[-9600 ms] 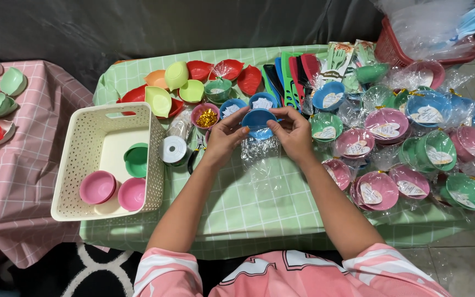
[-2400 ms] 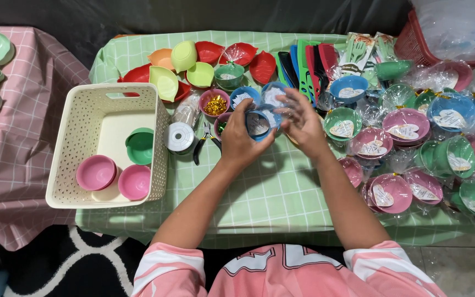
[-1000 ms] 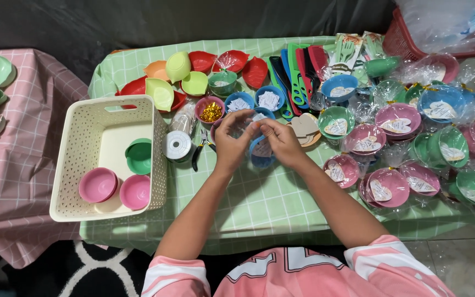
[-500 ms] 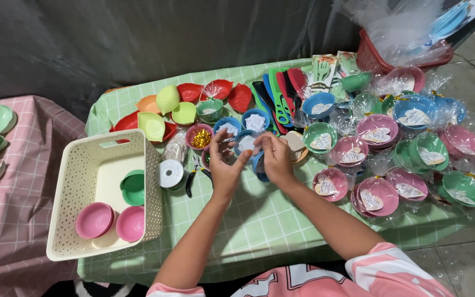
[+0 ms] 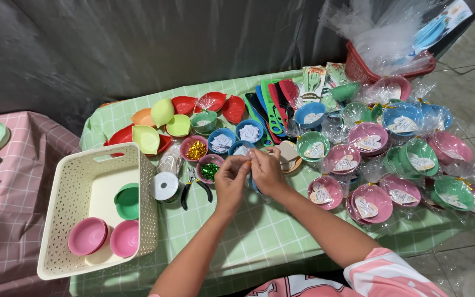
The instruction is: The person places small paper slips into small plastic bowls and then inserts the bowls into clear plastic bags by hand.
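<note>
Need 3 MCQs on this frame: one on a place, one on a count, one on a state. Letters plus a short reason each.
1. Where do the pliers lie?
A. on the green cloth, between the ribbon spool and the left hand
B. inside the white basket
C. in the red basket at the far right

2. How many pink bowls sit in the white basket?
A. none
B. two
C. five

3. What are the two hands doing?
A. lying flat and apart on the table
B. fingertips pinched together above the table
C. each gripping a spatula

Answers:
1 A: the black-handled pliers lie on the cloth just right of the spool.
2 B: two pink bowls sit side by side in the basket's near end, beside one green bowl.
3 B: the left hand and right hand meet at the fingertips, working something small.
</note>
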